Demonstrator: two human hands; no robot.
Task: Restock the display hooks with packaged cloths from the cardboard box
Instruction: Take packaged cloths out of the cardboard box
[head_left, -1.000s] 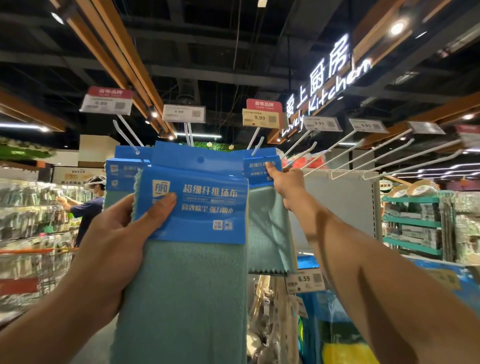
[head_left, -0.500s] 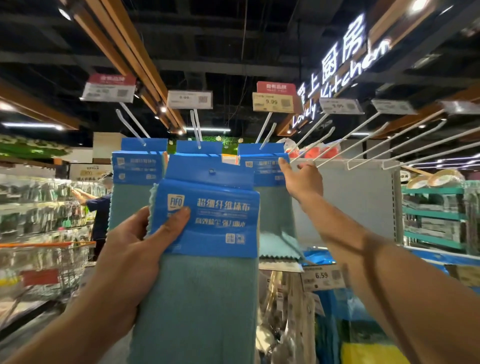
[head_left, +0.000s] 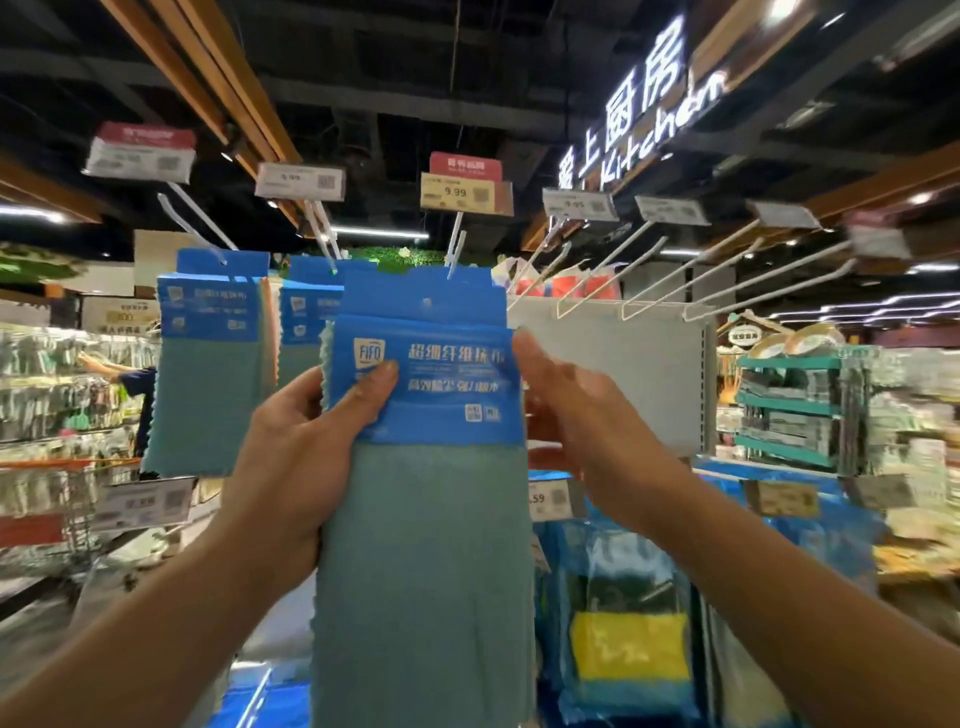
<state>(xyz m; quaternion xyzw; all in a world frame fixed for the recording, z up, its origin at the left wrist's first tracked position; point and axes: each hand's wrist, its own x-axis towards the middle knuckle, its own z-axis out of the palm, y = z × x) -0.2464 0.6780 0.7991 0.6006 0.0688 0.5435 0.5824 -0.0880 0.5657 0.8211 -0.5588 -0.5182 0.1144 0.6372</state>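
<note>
Packaged cloths, a teal stack under a blue header card, are held up in the near middle, just below the tip of a white display hook with a yellow 9.99 tag above it. Left hand grips the stack at the card, thumb across the print. The right hand is at the card's right edge, blurred, and I cannot tell whether it grasps or merely touches.

Likely trouble: the small hang hole sits below and left of the hook tip, so a forward push could crumple the card instead of threading. A one-sided pinch might also let the back packs slide out.

To the left, more packs hang already. To the right, bare hooks jut from a grey back panel. A lit Kitchen sign glows overhead. No cardboard box is in view.
</note>
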